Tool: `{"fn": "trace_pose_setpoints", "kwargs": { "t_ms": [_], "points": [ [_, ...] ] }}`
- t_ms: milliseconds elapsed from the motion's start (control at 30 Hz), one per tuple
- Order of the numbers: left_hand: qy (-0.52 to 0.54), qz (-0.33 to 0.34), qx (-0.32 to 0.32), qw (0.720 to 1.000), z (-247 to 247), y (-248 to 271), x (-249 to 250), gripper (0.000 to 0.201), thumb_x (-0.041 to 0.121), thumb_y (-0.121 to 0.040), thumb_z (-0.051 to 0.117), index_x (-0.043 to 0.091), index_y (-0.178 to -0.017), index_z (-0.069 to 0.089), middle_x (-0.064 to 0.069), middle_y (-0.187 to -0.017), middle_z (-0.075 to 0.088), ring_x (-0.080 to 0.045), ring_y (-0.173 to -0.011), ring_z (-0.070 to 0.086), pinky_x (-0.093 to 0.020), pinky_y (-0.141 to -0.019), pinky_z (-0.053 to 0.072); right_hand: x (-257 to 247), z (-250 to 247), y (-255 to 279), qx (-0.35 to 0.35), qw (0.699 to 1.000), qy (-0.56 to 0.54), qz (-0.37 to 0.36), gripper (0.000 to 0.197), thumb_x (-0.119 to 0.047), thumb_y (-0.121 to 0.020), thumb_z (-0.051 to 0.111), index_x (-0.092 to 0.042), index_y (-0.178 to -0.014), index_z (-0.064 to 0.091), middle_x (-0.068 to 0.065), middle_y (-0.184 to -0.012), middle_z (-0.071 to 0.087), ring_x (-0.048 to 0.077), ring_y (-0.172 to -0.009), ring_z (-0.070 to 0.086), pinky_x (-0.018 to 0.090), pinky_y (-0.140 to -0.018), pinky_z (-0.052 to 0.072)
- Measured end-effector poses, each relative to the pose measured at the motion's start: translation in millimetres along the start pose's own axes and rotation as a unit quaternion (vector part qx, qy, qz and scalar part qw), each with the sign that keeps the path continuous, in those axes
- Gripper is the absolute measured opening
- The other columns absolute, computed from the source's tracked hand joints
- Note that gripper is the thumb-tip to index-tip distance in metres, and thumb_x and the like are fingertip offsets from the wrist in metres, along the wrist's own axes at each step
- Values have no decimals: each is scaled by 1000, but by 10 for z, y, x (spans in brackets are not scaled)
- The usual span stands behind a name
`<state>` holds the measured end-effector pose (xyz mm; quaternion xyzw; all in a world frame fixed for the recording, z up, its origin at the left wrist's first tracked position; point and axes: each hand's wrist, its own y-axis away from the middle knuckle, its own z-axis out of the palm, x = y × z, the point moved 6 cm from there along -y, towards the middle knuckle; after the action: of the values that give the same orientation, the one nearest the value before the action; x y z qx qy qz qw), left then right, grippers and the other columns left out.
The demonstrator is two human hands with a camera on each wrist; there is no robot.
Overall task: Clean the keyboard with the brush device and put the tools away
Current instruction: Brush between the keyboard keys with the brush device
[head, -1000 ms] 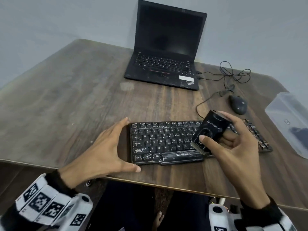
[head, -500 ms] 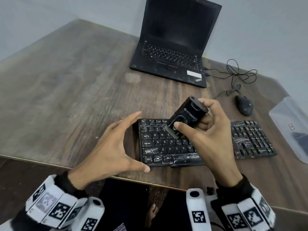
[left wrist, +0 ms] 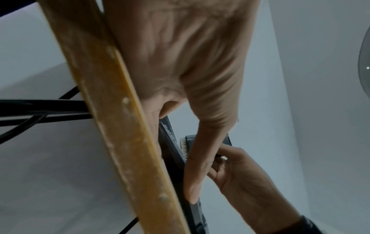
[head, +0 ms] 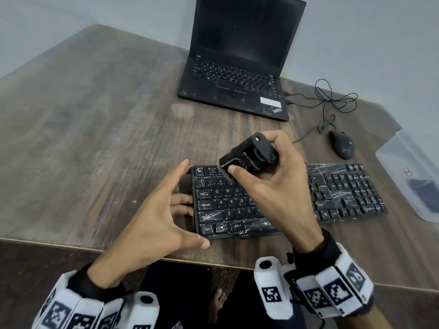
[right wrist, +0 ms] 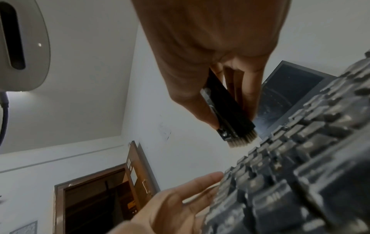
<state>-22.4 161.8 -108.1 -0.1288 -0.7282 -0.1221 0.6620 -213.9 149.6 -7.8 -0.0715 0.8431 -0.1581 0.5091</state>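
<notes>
A black keyboard [head: 344, 193] streaked with white marks lies near the table's front edge. My right hand [head: 253, 155] grips the black brush device [head: 261, 148], thumb on its side. The pale bristles [right wrist: 242, 139] point down at the keyboard's [right wrist: 300, 158] far-left top rows; whether they touch the keys I cannot tell. My left hand [head: 187, 203] brackets the keyboard's left end with straight fingers, its thumb by the front corner. In the left wrist view that thumb lies along the keyboard's edge [left wrist: 174, 150].
An open black laptop [head: 237, 67] stands behind the keyboard. A black mouse [head: 342, 143] with a looped cable [head: 332, 98] sits at the back right. A clear plastic container [head: 413, 181] holding something dark is at the far right. The table's front edge [head: 71, 245] runs just below my hands.
My right hand has carried the brush device leftward, from the keyboard's middle to its top-left corner. The left hand has stayed at the keyboard's left end.
</notes>
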Motion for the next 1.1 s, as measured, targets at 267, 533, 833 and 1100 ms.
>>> {"fn": "trace_pose_setpoints", "kwargs": {
  "t_ms": [267,533,833,1100],
  "points": [
    [20,-6,-28,999,17,-64,11,135,1,-47,99,44,-154,28,20,-125,64,-14,-109,67,-28,-97,55,-52,206,-70,-22,1000,11,-19,38,-10,-82,88,-21,-106,60,-9,-94,72,17,-86,73,45,-77,64],
    [13,24,-39,999,64,-85,47,141,-5,-49,95,40,-158,19,19,-126,63,-15,-110,67,-26,-89,55,-186,218,-91,-10,994,72,-78,37,-10,-83,86,-16,-111,63,-13,-91,71,7,-84,71,21,-71,58],
    [-4,27,-21,999,38,-48,19,144,4,-49,96,44,-160,13,12,-115,65,-18,-103,69,-33,-89,58,-243,289,-50,-20,983,116,-139,39,-9,-85,84,-10,-119,65,-6,-97,72,10,-84,72,27,-69,61],
    [-9,30,-18,999,37,-49,29,144,6,-47,96,44,-160,14,10,-113,66,-20,-98,69,-40,-89,59,-261,285,-78,-33,977,143,-156,39,-11,-85,84,-10,-119,64,-6,-98,71,9,-84,71,28,-69,61]
  ]
}}
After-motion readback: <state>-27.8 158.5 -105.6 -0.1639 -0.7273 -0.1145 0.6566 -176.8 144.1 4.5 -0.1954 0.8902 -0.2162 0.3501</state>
